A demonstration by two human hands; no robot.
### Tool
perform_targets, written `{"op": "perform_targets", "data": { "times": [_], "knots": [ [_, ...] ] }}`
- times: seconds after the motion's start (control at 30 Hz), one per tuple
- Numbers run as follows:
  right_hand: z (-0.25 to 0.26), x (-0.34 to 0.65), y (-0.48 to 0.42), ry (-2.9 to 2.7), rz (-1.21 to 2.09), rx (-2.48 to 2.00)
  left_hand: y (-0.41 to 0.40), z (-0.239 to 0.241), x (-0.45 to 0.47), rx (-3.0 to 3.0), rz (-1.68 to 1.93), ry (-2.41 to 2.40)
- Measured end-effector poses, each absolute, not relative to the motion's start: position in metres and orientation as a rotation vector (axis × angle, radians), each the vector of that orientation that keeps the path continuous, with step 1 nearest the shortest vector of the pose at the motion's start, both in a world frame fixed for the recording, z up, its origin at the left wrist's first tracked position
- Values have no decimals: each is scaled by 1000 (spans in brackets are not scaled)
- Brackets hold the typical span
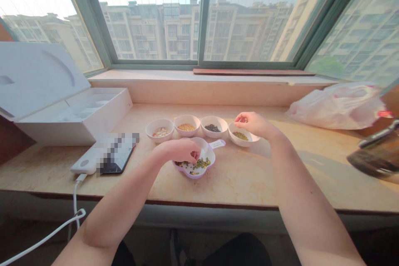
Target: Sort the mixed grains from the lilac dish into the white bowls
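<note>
My left hand (185,149) is over a white dish with a purple rim and a short handle (212,158), its fingers pinched together low inside it. Green beans (203,163) and a few yellow bits lie scattered in that dish. At the far right of a row of small white bowls, my right hand (249,119) hovers at the rim of a bowl (246,142) of green beans (240,136), fingertips drawn together. Whatever either hand pinches is too small or hidden to make out.
Beside that bowl stand others with black beans (212,128), yellowish grains (186,126) and pale, flat pieces (161,132). On the left are an open white box (106,108), a phone (116,162) and a corded white device (84,162). A plastic bag (339,106) and dark glass container (374,153) sit right.
</note>
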State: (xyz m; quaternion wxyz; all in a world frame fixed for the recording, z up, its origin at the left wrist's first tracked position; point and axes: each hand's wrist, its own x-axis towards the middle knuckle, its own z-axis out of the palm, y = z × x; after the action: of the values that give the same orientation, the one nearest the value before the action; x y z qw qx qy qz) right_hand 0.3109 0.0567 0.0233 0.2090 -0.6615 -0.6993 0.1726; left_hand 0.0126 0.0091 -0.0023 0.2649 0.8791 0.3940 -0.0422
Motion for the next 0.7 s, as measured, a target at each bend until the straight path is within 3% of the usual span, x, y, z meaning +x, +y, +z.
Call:
{"op": "perform_targets", "data": {
  "times": [0.33,0.7],
  "knots": [
    [17,318,63,-1943,437,-2076,8,4,13,2403,-180,1097],
    [-2,326,71,-2033,468,-1933,8,10,11,2365,-36,1052]
  ]
}}
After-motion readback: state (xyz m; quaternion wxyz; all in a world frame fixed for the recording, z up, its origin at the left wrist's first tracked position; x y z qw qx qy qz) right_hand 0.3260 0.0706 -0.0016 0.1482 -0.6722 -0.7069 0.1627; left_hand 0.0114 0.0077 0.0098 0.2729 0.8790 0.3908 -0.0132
